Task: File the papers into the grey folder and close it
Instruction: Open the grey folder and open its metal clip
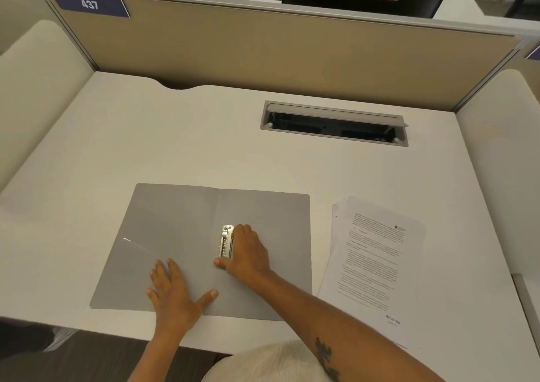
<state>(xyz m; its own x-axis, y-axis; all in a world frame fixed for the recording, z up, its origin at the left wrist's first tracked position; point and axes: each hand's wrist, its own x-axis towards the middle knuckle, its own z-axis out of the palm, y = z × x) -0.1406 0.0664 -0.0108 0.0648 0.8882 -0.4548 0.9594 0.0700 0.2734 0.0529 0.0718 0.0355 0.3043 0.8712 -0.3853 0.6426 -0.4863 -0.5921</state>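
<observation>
I am looking down on a white desk (204, 136) boxed in by a tan partition wall (292, 57) at the back and cream side panels to either side. A blue plate reading 437 (90, 4) sits on the partition's top left corner. Set into the desk toward the back right is a grey cable tray (334, 122) with its lid tilted up, dark inside. The grey folder (175, 235) lies opened flat on the near middle of the desk, both covers spread, its centre crease running away from me. Just right of the folder, apart from it, I see the papers (374, 264), a loosely squared stack of printed sheets lying slightly skewed, with a stamped word near the bottom corner; none of them is in the folder yet. My left hand (175, 291) lies palm down on the folder's left cover near the front edge, fingers spread wide and flat, holding nothing. My right hand (248, 253) reaches across onto the right cover beside the crease; its fingers are curled along the right edge of the metal clip (226, 241), and the thumb lies just below the clip's near end. I cannot tell whether the hand is gripping the clip or only pressing against it. A dark tattoo shows on the right forearm, and pale fabric fills the bottom edge of the view below my arms.
</observation>
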